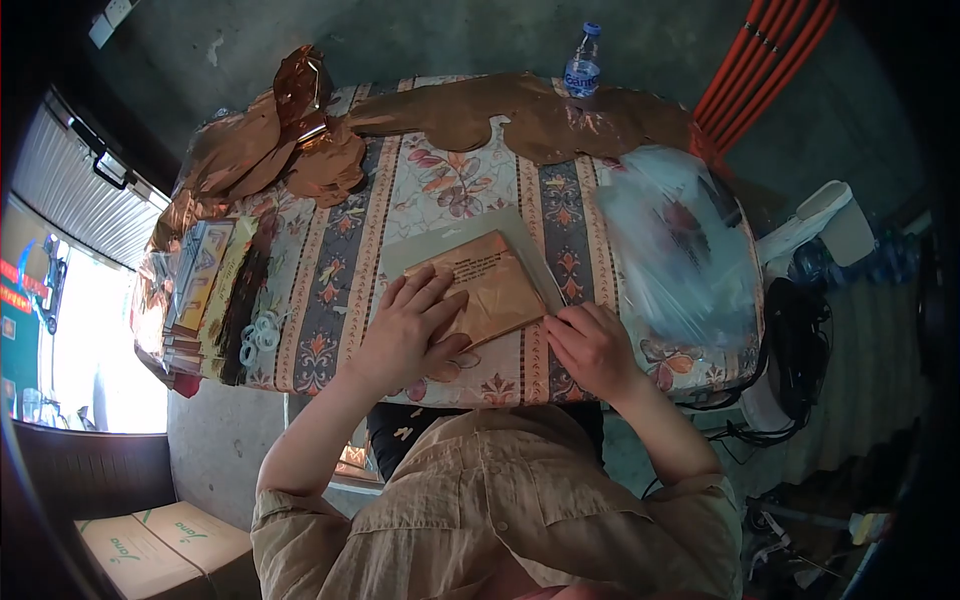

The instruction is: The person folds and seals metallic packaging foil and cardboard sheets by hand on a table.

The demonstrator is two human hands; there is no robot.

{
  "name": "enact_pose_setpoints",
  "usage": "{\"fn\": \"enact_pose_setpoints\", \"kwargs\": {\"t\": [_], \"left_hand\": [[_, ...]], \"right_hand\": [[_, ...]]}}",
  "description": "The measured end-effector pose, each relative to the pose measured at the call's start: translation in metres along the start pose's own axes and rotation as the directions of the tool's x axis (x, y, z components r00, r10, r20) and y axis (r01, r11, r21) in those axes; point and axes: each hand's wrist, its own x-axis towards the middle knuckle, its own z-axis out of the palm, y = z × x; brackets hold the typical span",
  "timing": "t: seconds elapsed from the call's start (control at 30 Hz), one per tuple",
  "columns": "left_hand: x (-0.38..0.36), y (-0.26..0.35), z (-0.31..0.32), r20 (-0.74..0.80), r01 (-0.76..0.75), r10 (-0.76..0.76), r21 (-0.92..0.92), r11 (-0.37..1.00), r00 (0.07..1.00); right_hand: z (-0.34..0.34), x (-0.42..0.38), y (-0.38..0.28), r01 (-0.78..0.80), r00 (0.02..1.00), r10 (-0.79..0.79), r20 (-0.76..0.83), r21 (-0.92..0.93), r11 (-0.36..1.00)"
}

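A folded copper foil balloon [500, 285] with small black print lies on a grey-green card [435, 238] near the table's front edge. My left hand [408, 325] rests on the balloon's left side, fingers stretched out and palm down. At the lower right corner, my right hand [590, 345] has its thumb and fingers pinched on the balloon's edge. Part of the packet is covered by my left hand.
Flat copper foil balloons [440, 108] line the table's back. Clear plastic bags [680, 250] are piled right, with a water bottle [584, 65] behind. Packaged packets [205, 275] and white rings [262, 335] lie left on the patterned tablecloth [450, 180].
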Motion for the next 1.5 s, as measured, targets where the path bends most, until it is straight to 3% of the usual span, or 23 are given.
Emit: {"fn": "enact_pose_setpoints", "kwargs": {"t": [0.7, 0.9, 1.07, 1.5], "left_hand": [[-0.001, 0.000, 0.002, 0.028, 0.024, -0.024, 0.007, 1.000, 0.999], [-0.001, -0.001, 0.002, 0.006, 0.004, -0.004, -0.006, 1.000, 1.000], [-0.001, -0.004, 0.004, 0.022, 0.017, -0.017, -0.023, 1.000, 1.000], [-0.001, -0.002, 0.003, 0.042, 0.025, -0.025, 0.002, 1.000, 0.999]], "right_hand": [[-0.003, 0.004, -0.004, -0.015, 0.999, 0.016, 0.042, -0.031, 0.999], [0.005, 0.010, 0.001, -0.079, 0.997, 0.078, 0.009, 0.088, 0.993], [0.012, 0.014, -0.003, -0.027, 1.000, 0.026, -0.012, -0.045, 0.999], [0.010, 0.015, -0.007, -0.006, 1.000, 0.004, -0.023, -0.083, 0.997]]}}
